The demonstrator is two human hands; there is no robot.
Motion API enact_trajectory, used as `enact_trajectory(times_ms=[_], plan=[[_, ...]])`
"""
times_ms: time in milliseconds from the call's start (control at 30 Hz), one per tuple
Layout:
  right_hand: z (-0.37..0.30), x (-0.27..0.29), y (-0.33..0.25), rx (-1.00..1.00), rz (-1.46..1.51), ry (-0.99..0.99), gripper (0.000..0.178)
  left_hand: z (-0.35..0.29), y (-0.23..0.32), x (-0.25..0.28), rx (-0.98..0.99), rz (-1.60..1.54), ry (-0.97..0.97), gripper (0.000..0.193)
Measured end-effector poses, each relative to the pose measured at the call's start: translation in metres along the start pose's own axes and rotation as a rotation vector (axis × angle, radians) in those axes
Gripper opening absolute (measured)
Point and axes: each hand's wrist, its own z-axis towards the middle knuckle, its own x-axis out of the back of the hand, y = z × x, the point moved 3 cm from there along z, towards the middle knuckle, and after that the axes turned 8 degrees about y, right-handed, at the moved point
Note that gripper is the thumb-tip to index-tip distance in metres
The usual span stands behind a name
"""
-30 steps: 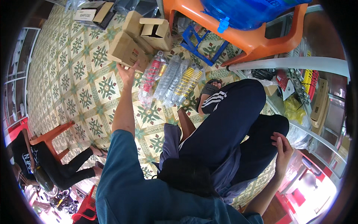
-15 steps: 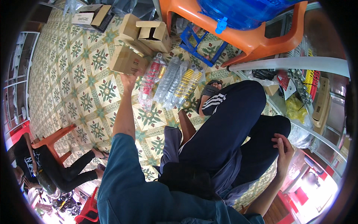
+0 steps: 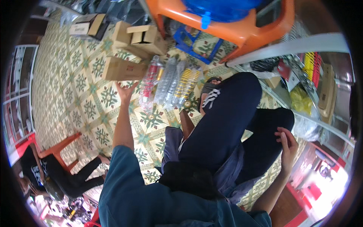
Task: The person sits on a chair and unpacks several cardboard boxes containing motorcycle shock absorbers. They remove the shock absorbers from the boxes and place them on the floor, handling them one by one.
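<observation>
My left hand [image 3: 125,90] is stretched out over the tiled floor with thumb and fingers spread. It is just below the near edge of a brown cardboard box [image 3: 121,69]; whether the fingertips touch it I cannot tell. Right of that box lie several plastic-wrapped shock absorbers in a row: one with a red spring [image 3: 151,75], greyish wrapped ones [image 3: 169,81] in the middle, and ones with yellow springs [image 3: 184,81]. By my bent leg, my right hand [image 3: 288,145] hangs with fingers loosely curled and apart, holding nothing.
More cardboard boxes [image 3: 148,39] stand behind, one with an open flap. An orange plastic chair [image 3: 242,32] carries a blue water container [image 3: 223,9], near a blue frame [image 3: 196,45]. Shelving with parts [image 3: 310,72] lines the right. A person in black [image 3: 56,170] sits at the lower left.
My left hand has drawn back slightly from the cardboard box, and its fingers have spread. The box sits turned a little. The view has shifted slightly; my right hand stays by my leg.
</observation>
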Motion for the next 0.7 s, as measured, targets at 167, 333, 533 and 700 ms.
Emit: enact_trajectory(times_ms=[167,333,533,700], plan=[[-0.006,0.008,0.010,-0.028,0.171,0.054,0.029,-0.044,-0.019,0.014,0.381,0.073,-0.200,0.116],[0.000,0.035,0.031,0.017,0.292,0.327,0.034,-0.113,0.056,0.026,0.204,-0.018,-0.238,0.100],[0.073,0.115,0.068,0.157,0.054,0.748,0.052,-0.164,0.166,0.030,0.156,-0.085,-0.373,0.087],[0.198,0.219,0.119,0.147,-0.421,1.093,0.095,-0.183,0.248,0.032,-0.023,0.018,-0.443,0.061]])
